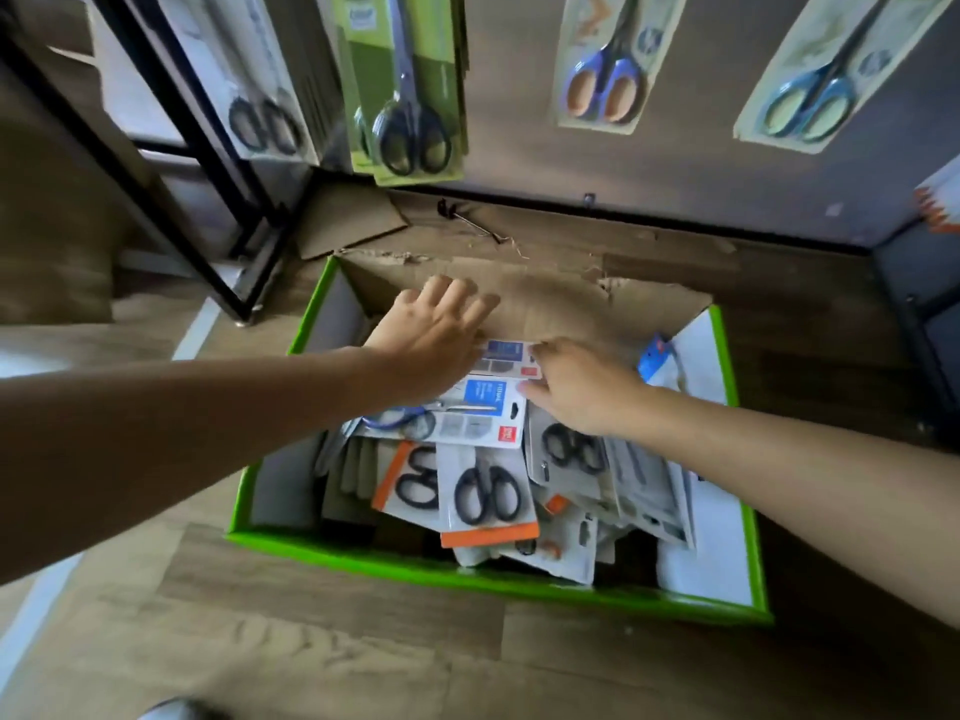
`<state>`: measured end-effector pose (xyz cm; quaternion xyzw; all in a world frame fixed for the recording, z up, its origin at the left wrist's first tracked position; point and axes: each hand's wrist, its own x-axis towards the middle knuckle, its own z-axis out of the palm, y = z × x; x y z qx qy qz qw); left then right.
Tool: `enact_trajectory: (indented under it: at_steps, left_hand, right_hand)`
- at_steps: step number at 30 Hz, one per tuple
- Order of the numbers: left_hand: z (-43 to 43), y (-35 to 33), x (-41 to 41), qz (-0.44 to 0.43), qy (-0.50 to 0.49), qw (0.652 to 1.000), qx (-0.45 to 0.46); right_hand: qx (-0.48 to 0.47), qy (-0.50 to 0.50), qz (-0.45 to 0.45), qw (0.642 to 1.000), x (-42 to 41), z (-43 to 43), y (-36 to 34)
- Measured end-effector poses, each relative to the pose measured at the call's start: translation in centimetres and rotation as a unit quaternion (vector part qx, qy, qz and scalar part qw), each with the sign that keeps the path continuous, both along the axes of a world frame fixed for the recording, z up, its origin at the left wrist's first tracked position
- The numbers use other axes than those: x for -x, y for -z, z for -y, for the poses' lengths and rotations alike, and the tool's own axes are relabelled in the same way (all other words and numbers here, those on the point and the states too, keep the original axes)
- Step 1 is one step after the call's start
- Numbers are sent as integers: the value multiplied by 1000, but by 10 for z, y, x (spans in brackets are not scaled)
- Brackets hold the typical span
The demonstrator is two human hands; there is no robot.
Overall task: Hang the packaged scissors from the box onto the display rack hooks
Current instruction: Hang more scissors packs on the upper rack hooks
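A green-rimmed cardboard box (498, 579) stands on the floor, full of several packaged scissors. A pack with black handles and an orange strip (485, 493) lies near the front. A blue-labelled pack (480, 413) lies on top toward the back. My left hand (431, 332) reaches over the back of the box with fingers straight, touching the brown flap and the top packs. My right hand (582, 387) rests on the blue-labelled pack's right end, thumb and fingers at its edge. Packs hang on the display rack: green (410, 85), blue-and-orange (608, 59), teal (826, 70).
A black metal frame leg (218, 163) stands to the left of the box. A loose hook (467, 220) lies on the floor behind the box, beside cardboard scraps (348, 220). Wood-look floor extends in front.
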<state>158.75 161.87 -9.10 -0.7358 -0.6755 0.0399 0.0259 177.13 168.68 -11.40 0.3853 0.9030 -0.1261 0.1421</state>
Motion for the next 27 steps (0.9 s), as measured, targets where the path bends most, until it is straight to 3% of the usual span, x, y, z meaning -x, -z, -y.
enact_trajectory:
  at_steps: [4,9,13,15,18,23,27]
  left_hand:
    - [20,15,10,-33,41,997,47]
    - [35,26,11,-44,116,981,150]
    - [42,25,9,-66,170,964,195]
    - [39,24,9,-53,165,965,197]
    - [29,19,13,8,127,971,205]
    - [18,14,28,36,63,966,249]
    - [13,11,29,94,-24,957,274]
  right_hand:
    - [76,14,-28,997,10,8,14]
    - [87,-26,37,995,18,8,13]
    - [119,-1,11,993,24,11,5]
    - [203,57,-27,977,24,7,1]
    - [367,176,-101,908,17,-4,-16]
    - [334,155,-105,924,6,-24,-34]
    - [359,183,-149,903,-18,-43,-46]
